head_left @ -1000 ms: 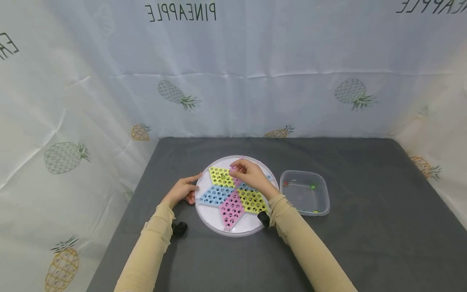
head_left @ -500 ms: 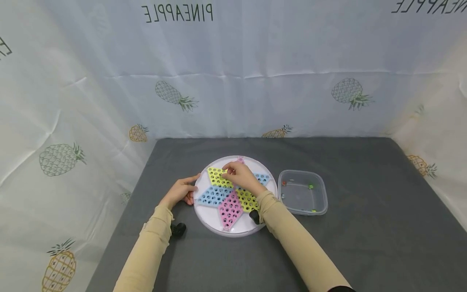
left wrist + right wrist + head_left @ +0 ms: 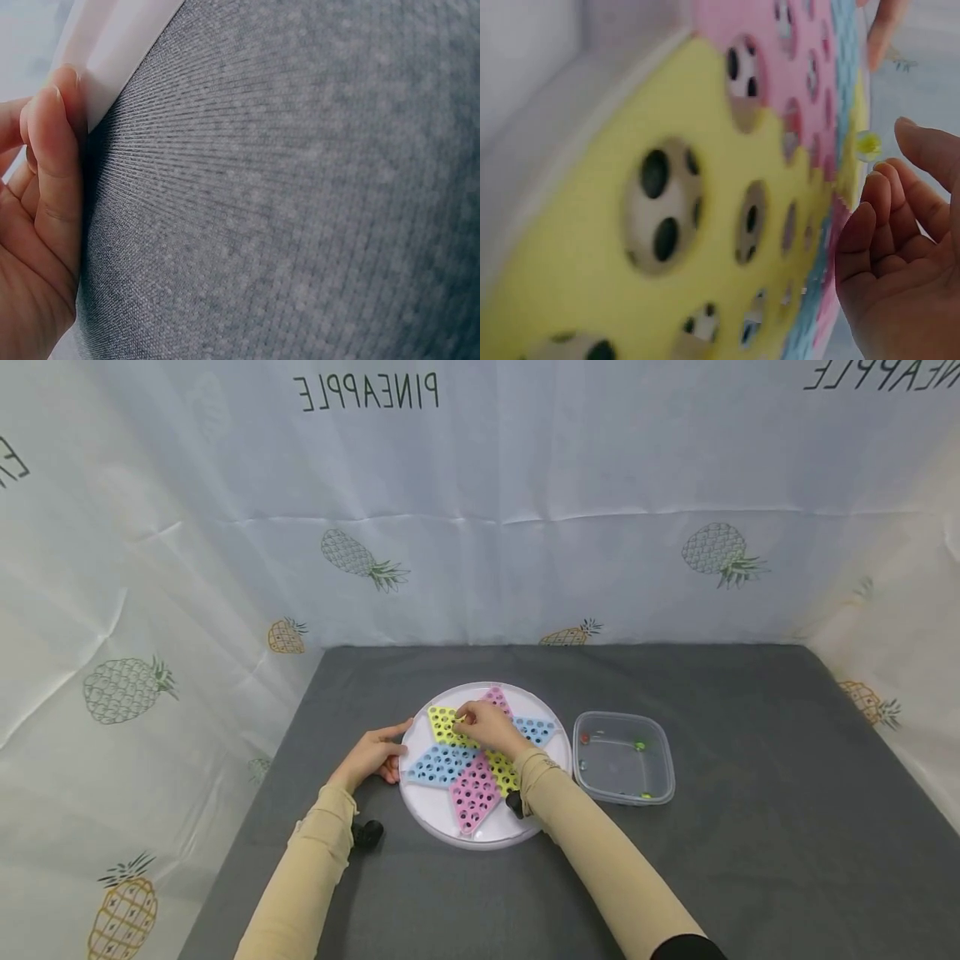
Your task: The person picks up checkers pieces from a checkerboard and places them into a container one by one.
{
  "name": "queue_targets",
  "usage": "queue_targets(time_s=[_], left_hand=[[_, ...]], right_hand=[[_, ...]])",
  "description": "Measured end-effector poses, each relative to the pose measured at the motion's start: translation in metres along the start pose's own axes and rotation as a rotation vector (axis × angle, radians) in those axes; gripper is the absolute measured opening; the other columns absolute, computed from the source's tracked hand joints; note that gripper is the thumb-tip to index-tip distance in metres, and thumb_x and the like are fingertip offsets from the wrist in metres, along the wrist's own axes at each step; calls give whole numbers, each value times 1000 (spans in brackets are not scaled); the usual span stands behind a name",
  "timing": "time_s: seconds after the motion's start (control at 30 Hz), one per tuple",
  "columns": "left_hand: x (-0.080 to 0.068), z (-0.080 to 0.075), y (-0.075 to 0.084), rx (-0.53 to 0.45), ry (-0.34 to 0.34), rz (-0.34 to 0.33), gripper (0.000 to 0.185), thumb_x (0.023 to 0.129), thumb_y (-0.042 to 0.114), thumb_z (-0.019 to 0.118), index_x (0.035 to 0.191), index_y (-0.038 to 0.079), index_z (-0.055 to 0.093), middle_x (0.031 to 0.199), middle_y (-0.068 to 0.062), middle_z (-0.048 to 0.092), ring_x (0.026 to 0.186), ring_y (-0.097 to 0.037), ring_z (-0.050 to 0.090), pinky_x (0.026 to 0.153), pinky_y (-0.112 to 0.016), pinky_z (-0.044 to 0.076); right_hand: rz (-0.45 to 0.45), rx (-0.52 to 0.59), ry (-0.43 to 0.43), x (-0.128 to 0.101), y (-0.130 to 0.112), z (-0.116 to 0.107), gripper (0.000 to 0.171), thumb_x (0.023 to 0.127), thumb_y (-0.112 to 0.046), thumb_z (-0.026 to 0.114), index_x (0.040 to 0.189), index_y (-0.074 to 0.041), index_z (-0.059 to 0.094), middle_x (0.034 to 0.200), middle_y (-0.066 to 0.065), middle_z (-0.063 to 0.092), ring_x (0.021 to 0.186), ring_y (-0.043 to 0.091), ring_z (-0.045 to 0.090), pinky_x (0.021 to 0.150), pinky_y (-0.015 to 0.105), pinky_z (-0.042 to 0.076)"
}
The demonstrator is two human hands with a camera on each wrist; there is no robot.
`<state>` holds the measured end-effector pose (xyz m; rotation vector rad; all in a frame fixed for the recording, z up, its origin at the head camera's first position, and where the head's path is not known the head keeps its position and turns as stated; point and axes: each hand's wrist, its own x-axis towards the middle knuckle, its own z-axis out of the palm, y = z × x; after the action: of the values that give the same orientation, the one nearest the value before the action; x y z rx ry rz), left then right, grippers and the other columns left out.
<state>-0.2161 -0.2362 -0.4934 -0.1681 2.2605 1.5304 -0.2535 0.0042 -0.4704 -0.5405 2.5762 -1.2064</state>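
Note:
In the head view a round white Chinese checkers board [image 3: 429, 817] lies on the table, with a pink, yellow and blue star of holes. My left hand [image 3: 369, 758] holds its left rim, thumb over the edge and other fingers curled below. The left wrist view shows the curled fingers [image 3: 56, 142] against the white rim [image 3: 120, 56]. Over the board's upper-left yellow point is my right hand [image 3: 491, 727]. In the right wrist view a clear marble with a yellow-green core [image 3: 868, 145] sits at the board's surface, beside the parted thumb and fingertips of that hand [image 3: 907, 247].
Just right of the board stands a clear plastic box [image 3: 622, 777]. Inside are a few marbles, among them a red one [image 3: 584, 738] and a green one [image 3: 639, 746]. Dark grey cloth [image 3: 750, 827] covers the table; a white pineapple-print curtain [image 3: 510, 568] hangs behind.
My right hand has moved left and slightly down, from near the board's upper pink point to the yellow point's marble. The left hand has stayed at the rim.

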Motion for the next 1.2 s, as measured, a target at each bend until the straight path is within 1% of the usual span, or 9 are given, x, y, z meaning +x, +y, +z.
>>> queue_targets(time_s=[0.1,0.23,0.3,0.37,0.47,0.6,0.77,1.07,1.2], left_hand=[[0,-1,0,-1,-9,3,57,90,13,54,143,23,37,48,-2,51,39,-12,51,46,-28,50],[0,-2,0,0,-11,7,57,90,13,54,143,23,36,48,-2,51,39,-12,52,46,-28,50],[0,-1,0,-2,-3,1,57,90,13,55,143,25,38,48,-2,51,40,-12,52,46,-27,50],[0,-1,0,3,2,3,56,90,14,55,143,25,38,49,-2,51,40,-12,51,47,-27,50],[0,1,1,1,4,1,56,90,14,55,142,25,38,49,-2,51,40,-11,51,47,-28,50],[-1,1,2,3,7,-11,57,90,14,55,143,24,38,49,-2,51,40,-12,51,47,-27,50],[-3,1,2,3,8,-20,57,90,14,56,143,25,38,50,-2,51,40,-12,51,46,-27,50],[-3,1,0,-4,-4,-22,58,90,14,56,143,25,37,50,-2,51,40,-12,51,46,-27,49],[-3,1,0,-4,3,-26,57,90,14,56,143,26,38,50,-2,51,40,-11,51,46,-26,49]], right_hand=[[18,-6,-16,1,5,2,31,87,-21,63,113,-5,63,90,5,60,74,12,52,66,22,44],[36,20,-32,2,9,3,35,85,-20,65,116,-5,61,91,5,60,77,13,52,68,23,45],[36,21,-40,2,10,2,36,85,-20,65,117,-5,61,91,5,60,77,13,52,69,22,45],[30,4,-47,3,9,1,37,85,-20,65,119,-6,60,90,4,59,76,12,50,68,21,44],[15,-23,-52,3,9,1,36,85,-20,65,119,-7,61,86,3,58,71,11,49,63,21,42],[-15,-50,-43,2,9,3,34,84,-19,66,116,-8,63,80,2,56,67,11,47,59,21,41],[-29,-75,-18,2,10,7,30,84,-19,65,112,-9,64,79,1,55,67,11,47,60,21,41],[4,-80,-2,0,7,8,28,85,-22,65,110,-9,64,81,1,56,69,11,49,63,22,42],[16,-58,6,-1,7,8,28,85,-23,66,109,-9,64,84,2,58,71,12,50,65,23,43]])
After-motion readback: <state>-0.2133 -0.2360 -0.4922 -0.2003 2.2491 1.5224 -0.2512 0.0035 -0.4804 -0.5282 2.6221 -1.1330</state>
